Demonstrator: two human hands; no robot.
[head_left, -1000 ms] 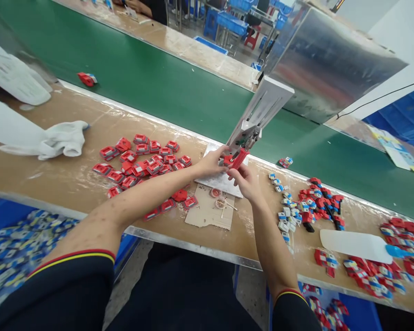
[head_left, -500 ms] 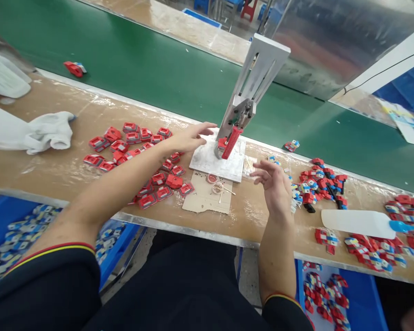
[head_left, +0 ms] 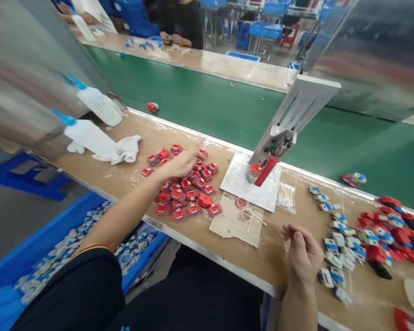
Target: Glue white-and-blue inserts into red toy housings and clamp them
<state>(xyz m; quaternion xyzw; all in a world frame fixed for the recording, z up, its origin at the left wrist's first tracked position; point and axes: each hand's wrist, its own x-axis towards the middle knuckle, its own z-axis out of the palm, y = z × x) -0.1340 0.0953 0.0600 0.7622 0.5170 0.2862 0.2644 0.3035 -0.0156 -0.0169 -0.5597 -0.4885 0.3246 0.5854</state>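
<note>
My left hand [head_left: 184,162] is over the far side of a pile of red plastic toy parts [head_left: 177,195]; its fingers are smeared by motion, so any grip is unclear. My right hand [head_left: 304,255] hovers near the table's front edge with its fingers loosely curled in and nothing visible in them. Between the hands stands a metal toggle press with a red handle [head_left: 267,170] on a pale base plate [head_left: 234,172]. Small blue, white and grey parts [head_left: 338,241] lie right of my right hand.
A cardboard piece [head_left: 224,220] carries two small cups [head_left: 242,202] and cotton swabs [head_left: 257,217]. White bottles [head_left: 93,138] and a white glove [head_left: 127,149] lie left. Behind runs a green conveyor [head_left: 200,99] with toy pieces on it. Blue bins [head_left: 69,214] sit below. A person's hands [head_left: 175,39] show opposite.
The view has swung left. My left hand has moved from beside the press to over the red parts. My right hand has drawn back and its fingers have curled in.
</note>
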